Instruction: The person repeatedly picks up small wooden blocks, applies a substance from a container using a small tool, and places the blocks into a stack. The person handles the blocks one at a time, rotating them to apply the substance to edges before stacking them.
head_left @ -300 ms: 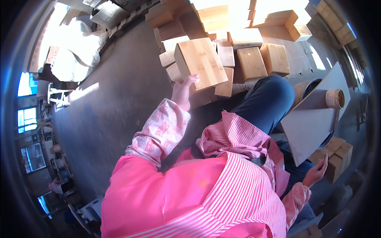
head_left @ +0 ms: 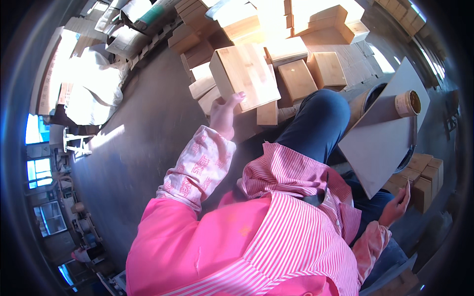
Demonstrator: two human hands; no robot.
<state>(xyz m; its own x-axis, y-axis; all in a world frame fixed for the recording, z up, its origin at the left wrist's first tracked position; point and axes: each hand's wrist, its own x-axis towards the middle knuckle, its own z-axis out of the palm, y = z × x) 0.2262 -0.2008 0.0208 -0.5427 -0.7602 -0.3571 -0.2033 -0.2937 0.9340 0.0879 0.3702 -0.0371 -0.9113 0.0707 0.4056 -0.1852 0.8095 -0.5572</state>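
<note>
My left hand [head_left: 224, 114] grips a light bamboo box [head_left: 251, 75] by its near lower corner, thumb on the broad face and the other fingers hidden behind. The box is raised and tilted in front of similar wooden boxes. My right hand [head_left: 395, 207] is low at the right, beside my thigh and near a stack of small boxes [head_left: 422, 190]. Its fingers are pressed together, and a thin pale edge shows at the fingertips; I cannot make out what it is.
Several wooden boxes [head_left: 297, 80] lie beyond my knee, some in glaring sunlight. At my right a slanted grey board [head_left: 377, 143] carries an open round tub [head_left: 408, 103]. A white sack [head_left: 96, 98] lies at the far left, near a small white stand [head_left: 76, 142].
The view has turned a little, so the surroundings sit differently in it. The box in my left hand has tilted slightly, and its face catches more glare. Both hands keep their grip.
</note>
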